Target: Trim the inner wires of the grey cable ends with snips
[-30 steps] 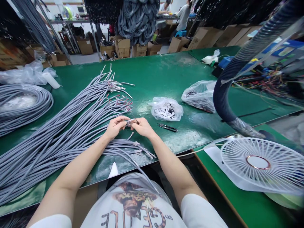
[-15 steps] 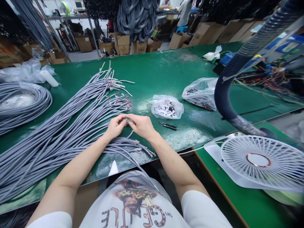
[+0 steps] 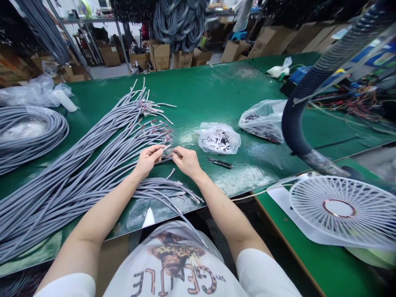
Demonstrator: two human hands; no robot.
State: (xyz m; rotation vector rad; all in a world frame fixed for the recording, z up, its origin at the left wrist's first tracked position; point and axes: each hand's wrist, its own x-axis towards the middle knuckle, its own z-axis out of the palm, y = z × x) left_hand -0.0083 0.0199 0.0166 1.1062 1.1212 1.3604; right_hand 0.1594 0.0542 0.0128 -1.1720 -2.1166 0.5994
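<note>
My left hand [image 3: 149, 159] pinches the stripped end of a grey cable [image 3: 167, 147] above the green table [image 3: 216, 95]. My right hand [image 3: 186, 161] is just right of it, fingertips closed on a thin wire coming from that cable end. A long bundle of grey cables [image 3: 77, 165] fans from the lower left up to their stripped ends [image 3: 154, 123]. A smaller group of cables [image 3: 173, 192] lies under my wrists. Black tweezers [image 3: 220, 163] rest on the table just right of my right hand.
Two clear bags of small parts [image 3: 219, 139] [image 3: 262, 119] lie to the right. A coil of grey cable [image 3: 27, 136] sits at far left. A ribbed hose [image 3: 297, 111] and a white fan [image 3: 340, 210] stand at right. Cardboard boxes [image 3: 161, 55] line the back.
My hands have drawn slightly apart, the left keeping the cable end and the right pulling a thin wire to the right. The view has shifted a little.
</note>
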